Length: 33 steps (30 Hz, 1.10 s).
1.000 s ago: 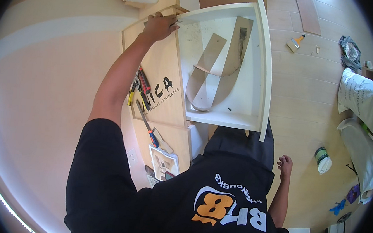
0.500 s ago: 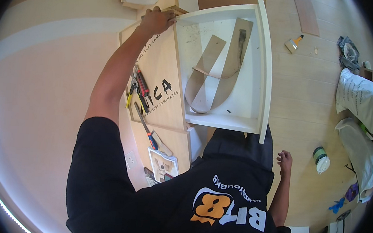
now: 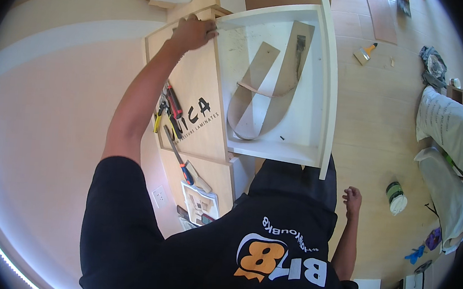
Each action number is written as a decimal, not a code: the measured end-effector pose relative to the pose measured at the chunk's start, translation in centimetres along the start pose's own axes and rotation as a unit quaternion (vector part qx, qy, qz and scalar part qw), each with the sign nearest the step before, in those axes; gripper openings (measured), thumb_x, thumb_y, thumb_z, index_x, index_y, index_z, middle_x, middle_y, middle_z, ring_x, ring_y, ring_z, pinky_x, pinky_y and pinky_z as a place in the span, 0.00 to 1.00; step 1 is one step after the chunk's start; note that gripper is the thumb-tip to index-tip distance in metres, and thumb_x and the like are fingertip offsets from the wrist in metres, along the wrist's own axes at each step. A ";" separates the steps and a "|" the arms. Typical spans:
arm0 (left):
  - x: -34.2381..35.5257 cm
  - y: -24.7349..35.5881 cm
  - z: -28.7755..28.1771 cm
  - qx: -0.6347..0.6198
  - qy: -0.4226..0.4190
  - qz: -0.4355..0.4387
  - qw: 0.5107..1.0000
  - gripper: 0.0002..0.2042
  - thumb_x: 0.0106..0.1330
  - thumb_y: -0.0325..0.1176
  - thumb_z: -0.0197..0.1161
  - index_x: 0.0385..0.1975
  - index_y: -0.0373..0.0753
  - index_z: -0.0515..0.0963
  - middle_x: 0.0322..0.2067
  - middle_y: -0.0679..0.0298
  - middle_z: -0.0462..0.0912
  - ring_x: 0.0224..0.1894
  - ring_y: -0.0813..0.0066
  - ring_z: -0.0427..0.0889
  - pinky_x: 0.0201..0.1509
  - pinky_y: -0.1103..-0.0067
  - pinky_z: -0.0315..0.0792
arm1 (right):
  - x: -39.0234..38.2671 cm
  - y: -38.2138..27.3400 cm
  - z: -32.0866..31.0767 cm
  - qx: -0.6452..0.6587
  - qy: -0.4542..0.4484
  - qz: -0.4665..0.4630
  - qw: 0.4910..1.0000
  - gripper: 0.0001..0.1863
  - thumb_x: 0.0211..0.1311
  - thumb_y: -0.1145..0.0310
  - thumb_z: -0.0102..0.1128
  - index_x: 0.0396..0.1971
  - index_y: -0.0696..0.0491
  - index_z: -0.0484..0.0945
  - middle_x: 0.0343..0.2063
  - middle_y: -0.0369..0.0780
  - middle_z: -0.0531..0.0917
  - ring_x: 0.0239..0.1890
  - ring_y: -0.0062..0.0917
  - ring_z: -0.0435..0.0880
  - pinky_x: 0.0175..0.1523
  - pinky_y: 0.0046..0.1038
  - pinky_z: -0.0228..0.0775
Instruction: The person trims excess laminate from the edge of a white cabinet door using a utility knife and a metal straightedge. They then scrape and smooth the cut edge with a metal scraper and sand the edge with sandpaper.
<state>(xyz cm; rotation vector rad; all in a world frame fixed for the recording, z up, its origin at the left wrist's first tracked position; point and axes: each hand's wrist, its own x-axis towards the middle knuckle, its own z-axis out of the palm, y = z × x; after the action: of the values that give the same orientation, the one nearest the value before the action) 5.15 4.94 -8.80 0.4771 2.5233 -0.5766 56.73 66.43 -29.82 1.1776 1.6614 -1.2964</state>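
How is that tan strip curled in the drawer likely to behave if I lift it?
The tan strip will probably flex, since it bends round in a curve. It's likely light for its length, as it looks thin. It may catch on the white drawer, since one end reaches close to the far wall.

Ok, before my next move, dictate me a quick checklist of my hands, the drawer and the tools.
1. Is your right hand free? Ok: nothing visible in it.
2. Is your left hand empty? Cannot tell: its grip, by the far end of the wooden top, is hidden.
3. Is the white drawer empty? Not ok: a bent brown strip lies inside.
4. Is the red-and-black handle clear of both hands? Ok.
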 end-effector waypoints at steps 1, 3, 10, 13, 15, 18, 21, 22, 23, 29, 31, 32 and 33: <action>-1.6 0.4 0.5 -0.063 0.045 0.023 0.997 0.21 0.74 0.53 0.56 0.57 0.47 0.82 0.52 0.62 0.87 0.54 0.54 0.81 0.58 0.56 0.73 | -0.3 -1.0 0.0 0.014 0.025 -0.056 0.998 0.14 0.76 0.64 0.55 0.53 0.55 0.78 0.38 0.37 0.86 0.32 0.18 0.82 0.34 0.22 0.72; -4.9 0.6 1.2 -0.209 0.081 0.086 0.971 0.23 0.73 0.50 0.60 0.62 0.46 0.80 0.59 0.59 0.84 0.55 0.52 0.80 0.61 0.59 0.72 | -0.5 -5.0 0.6 0.014 0.105 -0.132 0.986 0.14 0.77 0.65 0.54 0.53 0.56 0.79 0.38 0.37 0.85 0.32 0.19 0.82 0.35 0.23 0.73; -15.1 6.4 4.9 -0.427 0.192 -0.049 0.882 0.27 0.63 0.45 0.73 0.62 0.43 0.80 0.63 0.63 0.81 0.53 0.55 0.81 0.63 0.64 0.70 | -3.2 -32.0 15.4 0.013 0.049 -0.546 0.836 0.17 0.70 0.84 0.55 0.55 0.57 0.80 0.47 0.40 0.84 0.46 0.26 0.87 0.53 0.28 0.80; -17.5 9.6 6.6 -0.401 0.150 -0.104 0.898 0.31 0.60 0.46 0.75 0.63 0.43 0.78 0.66 0.66 0.78 0.55 0.55 0.79 0.63 0.60 0.67 | -4.4 -43.4 28.4 0.003 -0.161 -0.600 0.784 0.18 0.70 0.78 0.57 0.57 0.52 0.80 0.51 0.46 0.83 0.49 0.35 0.86 0.51 0.33 0.79; -18.7 11.0 7.6 -0.358 0.106 -0.123 0.919 0.33 0.57 0.46 0.76 0.63 0.44 0.78 0.67 0.66 0.76 0.57 0.53 0.77 0.64 0.58 0.65 | -4.3 -49.4 35.9 -0.133 -0.153 -0.639 0.742 0.24 0.71 0.67 0.60 0.65 0.53 0.73 0.58 0.49 0.79 0.50 0.44 0.84 0.61 0.38 0.76; -20.4 11.7 8.5 -0.360 0.112 -0.111 0.919 0.34 0.55 0.46 0.77 0.63 0.44 0.78 0.67 0.67 0.75 0.57 0.52 0.76 0.64 0.57 0.62 | -3.6 -54.3 44.6 -0.165 -0.138 -0.613 0.760 0.33 0.69 0.66 0.60 0.72 0.57 0.63 0.68 0.53 0.67 0.57 0.43 0.79 0.66 0.37 0.72; -21.7 11.3 8.9 -0.363 0.115 -0.132 0.915 0.33 0.53 0.45 0.78 0.62 0.44 0.79 0.66 0.65 0.78 0.57 0.51 0.77 0.66 0.56 0.63 | -2.4 -55.7 48.9 -0.166 -0.105 -0.602 0.774 0.38 0.69 0.64 0.60 0.75 0.60 0.58 0.72 0.53 0.58 0.62 0.43 0.74 0.68 0.36 0.69; -21.9 11.0 9.0 -0.377 0.108 -0.138 0.909 0.33 0.54 0.46 0.78 0.62 0.44 0.79 0.66 0.65 0.78 0.57 0.51 0.77 0.66 0.56 0.63 | -2.1 -55.6 49.5 -0.153 -0.096 -0.617 0.766 0.38 0.69 0.63 0.61 0.75 0.61 0.58 0.73 0.52 0.56 0.64 0.44 0.72 0.68 0.35 0.68; -21.9 10.5 9.2 -0.391 0.118 -0.137 0.903 0.33 0.54 0.46 0.77 0.62 0.45 0.79 0.66 0.64 0.78 0.56 0.50 0.77 0.66 0.56 0.63 | -1.8 -55.5 49.8 -0.165 -0.092 -0.601 0.776 0.39 0.70 0.62 0.61 0.75 0.61 0.57 0.73 0.52 0.54 0.65 0.44 0.70 0.69 0.35 0.67; -16.1 4.7 9.7 -0.311 0.244 -0.153 0.906 0.29 0.60 0.47 0.72 0.62 0.46 0.79 0.67 0.66 0.77 0.56 0.50 0.78 0.64 0.55 0.65 | -1.0 -52.4 47.8 -0.130 -0.145 -0.600 0.776 0.36 0.69 0.56 0.64 0.70 0.60 0.67 0.62 0.57 0.67 0.63 0.50 0.73 0.66 0.39 0.70; -11.5 2.2 9.0 -0.290 0.266 -0.113 0.912 0.28 0.61 0.46 0.72 0.63 0.48 0.79 0.67 0.68 0.77 0.57 0.51 0.77 0.64 0.56 0.65 | -1.4 -50.2 46.1 -0.171 -0.147 -0.627 0.745 0.30 0.69 0.58 0.64 0.66 0.59 0.72 0.61 0.56 0.70 0.62 0.50 0.74 0.66 0.39 0.70; -8.9 1.2 8.4 -0.285 0.291 -0.072 0.910 0.28 0.61 0.46 0.71 0.63 0.48 0.79 0.66 0.69 0.78 0.57 0.52 0.77 0.64 0.56 0.65 | -1.7 -48.5 45.0 -0.200 -0.146 -0.630 0.736 0.28 0.68 0.59 0.64 0.63 0.58 0.75 0.60 0.55 0.71 0.61 0.50 0.75 0.65 0.39 0.70; -6.4 0.6 7.7 -0.236 0.279 -0.053 0.929 0.28 0.62 0.46 0.71 0.63 0.49 0.79 0.66 0.69 0.78 0.56 0.52 0.77 0.63 0.57 0.65 | -2.0 -46.8 43.6 -0.223 -0.190 -0.636 0.714 0.24 0.69 0.62 0.63 0.60 0.58 0.78 0.58 0.53 0.74 0.60 0.49 0.76 0.64 0.39 0.71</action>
<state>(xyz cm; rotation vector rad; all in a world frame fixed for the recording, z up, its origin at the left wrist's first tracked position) 13.66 0.29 -11.53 0.3542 3.1052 0.1810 13.23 19.92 -23.55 -0.7393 2.2677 -1.5085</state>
